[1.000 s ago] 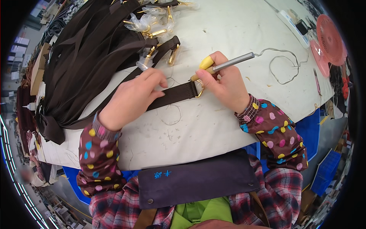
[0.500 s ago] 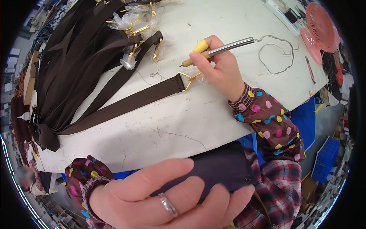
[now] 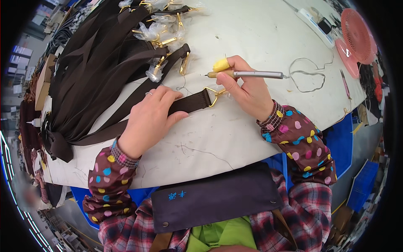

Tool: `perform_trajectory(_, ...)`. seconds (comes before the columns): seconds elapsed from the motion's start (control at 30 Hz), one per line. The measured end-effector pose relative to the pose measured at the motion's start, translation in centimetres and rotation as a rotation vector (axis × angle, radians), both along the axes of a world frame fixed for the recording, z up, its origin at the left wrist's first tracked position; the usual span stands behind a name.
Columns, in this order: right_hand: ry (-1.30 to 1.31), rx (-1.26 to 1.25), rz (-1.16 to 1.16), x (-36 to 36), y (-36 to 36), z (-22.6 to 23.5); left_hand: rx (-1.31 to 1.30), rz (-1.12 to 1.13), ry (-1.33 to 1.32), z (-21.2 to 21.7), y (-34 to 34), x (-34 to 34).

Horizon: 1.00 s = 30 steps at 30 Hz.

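Clock read on the whole view, 12 at top. White table [image 3: 243, 134], marked with smudges and scraps of thread; one long thread [image 3: 205, 152] lies near 6 o'clock. Pile of dark brown straps [image 3: 84, 67] from 9 to 11 o'clock, gold clips at its upper end partly in clear plastic. Pink fan [image 3: 357, 35] and white power strip [image 3: 312, 27] between 1 and 2. Beyond the table: grey floor, blue bin [image 3: 362, 187] at 4, cardboard box [image 3: 45, 82] at 10, another person small at 8.

One strap [image 3: 195, 103] runs from the pile's lower end to near centre, ending in a gold buckle [image 3: 215, 99]. Left hand [image 3: 153, 117], at 9, lies palm down over this strap, thumb and fingers apart. Right hand [image 3: 249, 94], at 2, grips a wired metal pen [image 3: 260, 74]; its tip stands apart from the buckle, toward 11.

Versus half a second ago: left hand was raised at 6, close to the camera, off the strap; now down on it. Metal pen was slanted; now nearly level.
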State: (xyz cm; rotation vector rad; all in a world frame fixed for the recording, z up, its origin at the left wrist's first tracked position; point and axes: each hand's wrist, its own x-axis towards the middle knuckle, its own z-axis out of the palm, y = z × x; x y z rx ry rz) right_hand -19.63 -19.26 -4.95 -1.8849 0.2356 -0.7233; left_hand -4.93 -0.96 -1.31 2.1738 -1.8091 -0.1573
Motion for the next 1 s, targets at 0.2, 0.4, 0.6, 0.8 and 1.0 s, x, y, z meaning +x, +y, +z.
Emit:
perform_trajectory(0.2, -0.054, -0.054, 0.021, -0.3, 0.3, 0.0, 0.042, 0.067, 0.024, -0.3, 0.0, 0.6)
perform_trajectory(0.4, -0.140, -0.038, 0.056, -0.7, 0.7, 0.5, -0.083, 0.053, -0.227, -1.6, 0.9, -1.0)
perform_trajectory(0.6, -0.016, 0.039, 0.116, 0.1, 1.2, 0.2, 0.016, 0.025, 0.181, -0.3, -0.1, -0.5)
perform_trajectory(0.8, 0.071, 0.090, 0.098, 0.3, 1.5, -1.0, 0.101, -0.052, 0.392, -1.2, -2.1, 0.9)
perform_trajectory(1.0, 0.093, 0.095, 0.093, 0.7, 1.6, -1.1, 0.076, -0.031, 0.621, -1.6, -2.0, 1.6)
